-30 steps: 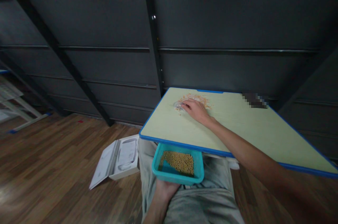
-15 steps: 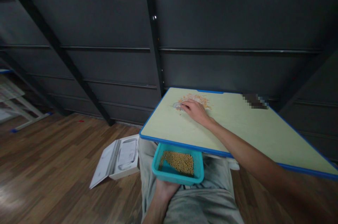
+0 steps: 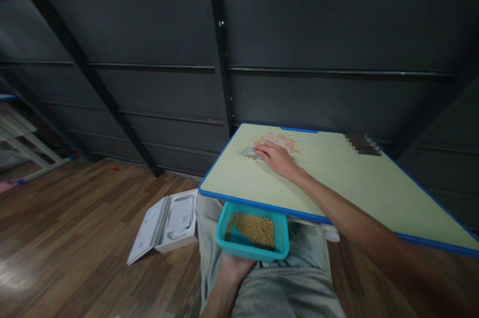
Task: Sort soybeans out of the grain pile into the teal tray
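My left hand [image 3: 235, 267] supports a turquoise plastic tray [image 3: 247, 252] from below, over my lap and just under the table's near edge. Round tan soybeans [image 3: 258, 230] cover much of its bottom, with a bare patch at the lower left. Out on the pale table [image 3: 318, 178], my right hand [image 3: 276, 157] is closed on a small translucent spoon-like piece [image 3: 248, 152]; its exact kind is unclear. A few loose beans lie beside that piece. Behind the fingers spreads a scattered pile of orange and whitish grains [image 3: 279, 139], partly hidden by my hand.
A dark pixelated object [image 3: 362, 144] lies at the table's far right corner. On the wooden floor to the left sits an open white box [image 3: 177, 243]. A dark panelled wall [image 3: 329, 103] stands right behind the table. Another table's legs [image 3: 41, 148] show far left.
The spoon-like piece has shifted slightly left and now shows more beyond my right fingers. My left hand and the tray hold still.
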Tool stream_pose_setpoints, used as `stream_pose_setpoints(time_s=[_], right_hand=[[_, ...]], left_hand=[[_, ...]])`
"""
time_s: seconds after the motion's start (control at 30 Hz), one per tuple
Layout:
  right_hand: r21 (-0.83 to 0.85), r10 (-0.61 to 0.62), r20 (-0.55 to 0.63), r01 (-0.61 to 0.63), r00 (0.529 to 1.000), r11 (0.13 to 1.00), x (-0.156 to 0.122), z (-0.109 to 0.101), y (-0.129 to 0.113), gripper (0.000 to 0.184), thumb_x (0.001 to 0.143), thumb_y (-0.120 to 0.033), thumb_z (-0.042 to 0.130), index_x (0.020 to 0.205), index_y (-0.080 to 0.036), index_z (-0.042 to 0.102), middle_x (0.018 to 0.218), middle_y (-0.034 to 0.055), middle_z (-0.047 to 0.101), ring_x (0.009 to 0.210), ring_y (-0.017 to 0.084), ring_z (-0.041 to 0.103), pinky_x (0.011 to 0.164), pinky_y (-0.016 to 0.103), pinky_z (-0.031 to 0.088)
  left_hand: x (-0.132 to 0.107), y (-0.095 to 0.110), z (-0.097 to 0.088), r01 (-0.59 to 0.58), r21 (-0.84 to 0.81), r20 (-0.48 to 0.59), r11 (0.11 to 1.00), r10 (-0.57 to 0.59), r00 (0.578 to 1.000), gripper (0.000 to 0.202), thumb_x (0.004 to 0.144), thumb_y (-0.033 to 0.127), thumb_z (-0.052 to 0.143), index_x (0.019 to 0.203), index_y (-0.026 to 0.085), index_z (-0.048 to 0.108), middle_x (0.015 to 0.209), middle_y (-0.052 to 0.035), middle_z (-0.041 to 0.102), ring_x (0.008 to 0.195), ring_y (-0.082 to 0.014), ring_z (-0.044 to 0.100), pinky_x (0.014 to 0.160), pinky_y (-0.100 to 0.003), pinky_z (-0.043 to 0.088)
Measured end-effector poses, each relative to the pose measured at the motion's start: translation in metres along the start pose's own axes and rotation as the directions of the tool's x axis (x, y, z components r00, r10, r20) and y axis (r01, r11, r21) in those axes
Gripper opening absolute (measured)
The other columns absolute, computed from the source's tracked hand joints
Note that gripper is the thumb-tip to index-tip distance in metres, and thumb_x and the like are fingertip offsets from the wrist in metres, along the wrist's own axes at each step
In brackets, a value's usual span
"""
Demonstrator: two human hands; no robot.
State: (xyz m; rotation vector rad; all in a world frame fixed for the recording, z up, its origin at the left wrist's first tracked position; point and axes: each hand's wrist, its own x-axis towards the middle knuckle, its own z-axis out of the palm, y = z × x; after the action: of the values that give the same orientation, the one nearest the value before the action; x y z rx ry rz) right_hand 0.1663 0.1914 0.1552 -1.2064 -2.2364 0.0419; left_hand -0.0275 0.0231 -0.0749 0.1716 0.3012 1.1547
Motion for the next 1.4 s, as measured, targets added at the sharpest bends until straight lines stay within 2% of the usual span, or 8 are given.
stream_pose_setpoints(time_s=[0.1,0.23,0.43,0.7,0.9,1.07,1.27,1.4], right_hand=[[0.017,-0.019,0.007,0.019,1.000,1.000,0.000,0.000,-0.001,0.032,0.111,-0.037,0.049,0.125,-0.025,0.075,0.128,0.0069,0.073,0.114,0.023,0.067,0.098,0.035,0.048],[0.035,-0.031,0.034,0.030,0.999,0.999,-0.001,0.000,-0.004,0.028,0.110,-0.036,0.052,0.124,-0.028,0.075,0.129,0.0062,0.073,0.115,0.023,0.067,0.100,0.035,0.049],[0.082,-0.083,0.053,0.078,0.995,0.994,-0.004,-0.002,-0.013,0.025,0.110,-0.033,0.054,0.122,-0.026,0.075,0.125,0.0060,0.074,0.115,0.022,0.067,0.100,0.035,0.049],[0.105,-0.251,0.060,0.244,0.966,0.964,-0.011,-0.010,-0.021,0.025,0.108,-0.031,0.056,0.103,-0.019,0.078,0.096,0.0064,0.073,0.088,0.018,0.064,0.080,0.031,0.044],[0.188,-0.345,0.070,0.327,0.936,0.926,-0.015,-0.015,-0.033,0.018,0.101,-0.024,0.062,0.095,-0.018,0.079,0.082,0.0028,0.070,0.074,0.014,0.058,0.071,0.028,0.039],[0.298,-0.399,0.066,0.364,0.914,0.882,-0.019,-0.018,-0.045,0.017,0.096,-0.021,0.063,0.091,-0.017,0.079,0.077,0.0020,0.072,0.065,0.012,0.056,0.064,0.026,0.038],[0.391,-0.468,0.048,0.415,0.882,0.821,-0.022,-0.018,-0.053,0.019,0.092,-0.019,0.062,0.088,-0.015,0.079,0.072,0.0020,0.072,0.059,0.011,0.057,0.059,0.025,0.041],[0.456,-0.511,0.047,0.437,0.858,0.775,-0.025,-0.017,-0.059,0.019,0.093,-0.021,0.063,0.091,-0.015,0.080,0.073,0.0027,0.072,0.058,0.011,0.058,0.058,0.025,0.043]], left_hand=[[-0.001,0.000,0.004,-0.002,0.011,-0.016,1.000,0.002,1.000,0.046,0.102,0.044,0.047,0.135,0.023,0.071,0.145,-0.0103,0.070,0.147,-0.0309,0.052,0.127,-0.053,0.034],[-0.003,0.001,0.011,-0.006,0.019,-0.053,1.000,0.007,0.999,0.044,0.103,0.041,0.047,0.129,0.020,0.075,0.141,-0.0119,0.072,0.142,-0.0340,0.058,0.126,-0.058,0.035],[-0.004,0.002,0.015,-0.009,0.032,-0.041,0.999,0.011,0.999,0.044,0.104,0.040,0.044,0.127,0.020,0.076,0.139,-0.0108,0.073,0.134,-0.0349,0.065,0.126,-0.059,0.035],[-0.001,0.004,0.004,0.028,-0.067,0.135,0.997,-0.019,0.991,0.047,0.106,0.045,0.040,0.130,0.026,0.074,0.140,-0.0066,0.073,0.135,-0.0299,0.064,0.128,-0.055,0.033],[-0.009,0.005,0.005,0.015,-0.099,0.192,0.995,0.005,0.981,0.049,0.105,0.045,0.035,0.131,0.027,0.074,0.136,-0.0082,0.076,0.130,-0.0292,0.068,0.128,-0.058,0.029],[-0.016,0.014,0.018,-0.002,-0.148,0.104,0.989,0.017,0.994,0.051,0.104,0.046,0.037,0.142,0.028,0.066,0.136,-0.0113,0.076,0.133,-0.0341,0.065,0.124,-0.067,0.032],[-0.025,0.030,0.046,0.001,-0.081,0.023,0.997,0.001,1.000,0.055,0.100,0.047,0.044,0.148,0.024,0.061,0.141,-0.0115,0.073,0.142,-0.0372,0.057,0.122,-0.062,0.039],[-0.031,0.036,0.060,0.003,-0.083,-0.016,0.997,-0.004,1.000,0.057,0.098,0.047,0.049,0.148,0.023,0.059,0.137,-0.0132,0.075,0.139,-0.0389,0.060,0.119,-0.064,0.042]])
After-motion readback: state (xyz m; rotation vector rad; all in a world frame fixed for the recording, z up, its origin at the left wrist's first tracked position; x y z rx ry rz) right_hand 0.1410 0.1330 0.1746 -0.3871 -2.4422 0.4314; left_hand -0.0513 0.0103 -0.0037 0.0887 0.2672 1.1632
